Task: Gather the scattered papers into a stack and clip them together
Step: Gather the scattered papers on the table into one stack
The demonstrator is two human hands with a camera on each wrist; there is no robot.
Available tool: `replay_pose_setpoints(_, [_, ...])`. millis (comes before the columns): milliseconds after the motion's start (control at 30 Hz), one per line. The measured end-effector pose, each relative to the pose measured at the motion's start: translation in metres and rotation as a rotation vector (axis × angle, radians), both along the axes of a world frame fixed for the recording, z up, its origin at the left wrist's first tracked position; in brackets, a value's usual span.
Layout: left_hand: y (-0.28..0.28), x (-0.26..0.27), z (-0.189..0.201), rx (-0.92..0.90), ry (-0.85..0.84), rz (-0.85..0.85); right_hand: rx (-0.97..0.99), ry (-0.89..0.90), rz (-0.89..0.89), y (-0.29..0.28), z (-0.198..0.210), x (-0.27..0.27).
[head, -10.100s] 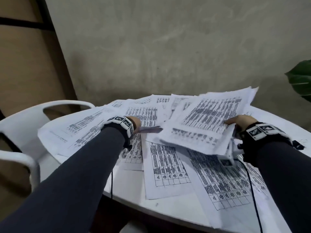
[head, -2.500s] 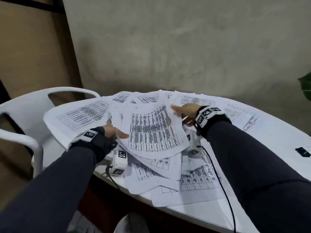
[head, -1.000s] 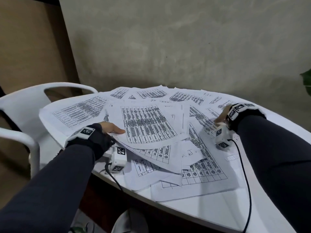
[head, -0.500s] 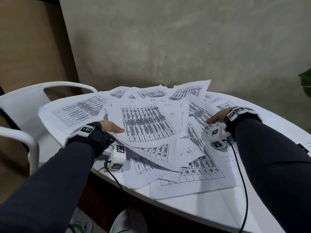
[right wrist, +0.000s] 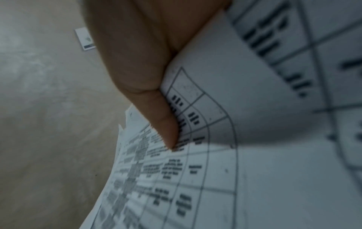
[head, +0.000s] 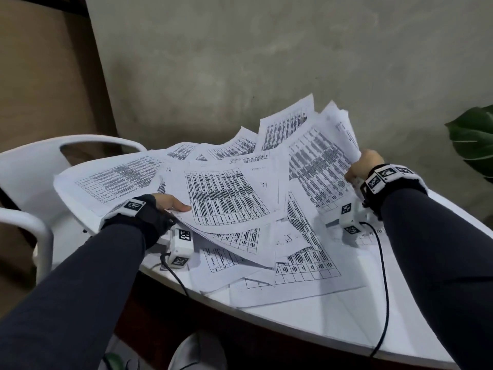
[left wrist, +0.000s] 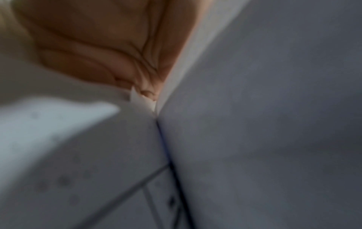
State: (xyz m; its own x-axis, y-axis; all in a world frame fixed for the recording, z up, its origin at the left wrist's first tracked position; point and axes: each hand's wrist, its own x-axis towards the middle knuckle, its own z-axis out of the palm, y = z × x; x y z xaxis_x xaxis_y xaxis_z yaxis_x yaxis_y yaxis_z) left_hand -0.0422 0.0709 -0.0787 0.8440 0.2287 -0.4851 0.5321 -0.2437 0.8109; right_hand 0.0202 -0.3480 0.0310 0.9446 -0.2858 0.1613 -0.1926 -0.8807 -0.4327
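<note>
Head view: printed papers (head: 226, 198) spread in a loose overlapping heap across the white table (head: 320, 324). Right hand (head: 364, 164) at the far right, raising a fan of sheets (head: 317, 153) by their edge, upper corners lifted toward the grey wall (head: 266, 62). Left hand (head: 168, 202) low at the heap's left side, thumb pressed on top of a bundle, fingers tucked out of sight beneath. White chair (head: 29, 172) beside the table on the left, green leaf (head: 474, 140) at the right edge, a shoe (head: 197, 352) below the table rim.

Left wrist view: blurred; creased palm (left wrist: 101, 51) against paper (left wrist: 254, 124); finger spread impossible to tell.

Right wrist view: thumb (right wrist: 162, 117) clamped down on the gridded top sheet (right wrist: 245, 155), several page edges fanned beneath it; other fingers hidden behind the paper.
</note>
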Motion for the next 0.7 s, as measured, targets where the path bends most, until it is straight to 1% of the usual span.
replay_pose_setpoints(100, [0.018, 0.016, -0.018, -0.01, -0.01, -0.022, 0.065, -0.171, -0.052, -0.003, 0.014, -0.009])
replay_pose_setpoints(133, [0.02, 0.018, -0.021, 0.014, -0.006, -0.033, 0.082, -0.23, -0.08, -0.003, 0.021, -0.014])
replay_pose_setpoints(233, [0.0, 0.0, 0.001, 0.065, 0.005, -0.057, 0.115, -0.376, -0.106, 0.002, 0.045, -0.025])
replay_pose_setpoints(333, [0.001, 0.0, 0.004, 0.121, 0.009, -0.059, 0.188, -0.485, -0.052, 0.009, 0.074, -0.037])
replay_pose_setpoints(433, [0.003, 0.001, 0.003, 0.146, 0.003, -0.087, 0.321, -0.57, 0.039, 0.019, 0.103, -0.046])
replay_pose_setpoints(500, [0.002, 0.0, 0.004, 0.148, 0.003, -0.083, 0.47, -0.591, 0.142, 0.024, 0.12, -0.052])
replay_pose_setpoints(600, [0.011, 0.012, -0.007, 0.164, -0.023, -0.107, 0.76, -0.581, 0.338, 0.033, 0.14, -0.06])
replay_pose_setpoints(633, [0.01, 0.011, -0.006, 0.164, -0.022, -0.109, 0.844, -0.553, 0.389, 0.035, 0.144, -0.06])
replay_pose_setpoints(700, [0.0, 0.002, 0.003, 0.198, -0.015, -0.123, 0.941, -0.473, 0.436, 0.038, 0.145, -0.055])
